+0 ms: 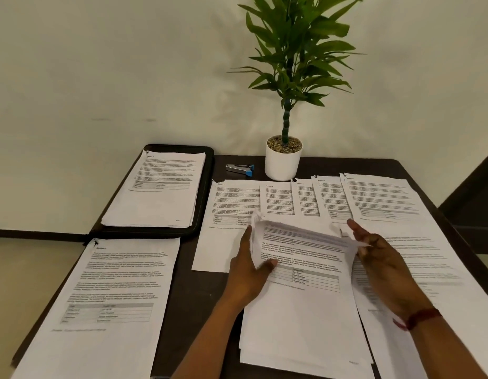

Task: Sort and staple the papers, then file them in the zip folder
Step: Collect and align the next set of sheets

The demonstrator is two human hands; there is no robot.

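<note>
A dark table (199,296) fills the lower half of the frame and is covered mostly by printed papers. The largest pile (109,296) lies at the lower left, hanging over the table's edge. A fanned row of overlapping sheets (278,198) runs across the centre to the right edge. Below it, the central stack (300,318) lies in the lower middle, its top sheets lifted and curled.

The black zip folder (207,192) lies open at the upper left of the table, and another stack (155,198) rests flat on it. A green plant (294,50) in a white pot (282,165) stands at the table's far edge, top centre.

The left hand (245,274) grips the left edge of the lifted sheets, thumb on the printed face and fingers behind. The right hand (382,258) sits at their right edge with its fingers extended and loosely spread. Its thumb is hidden by the paper, so I cannot tell whether it pinches.

A silver and blue stapler (240,169) lies just left of the pot. A red wristband (423,317) circles the right wrist.
</note>
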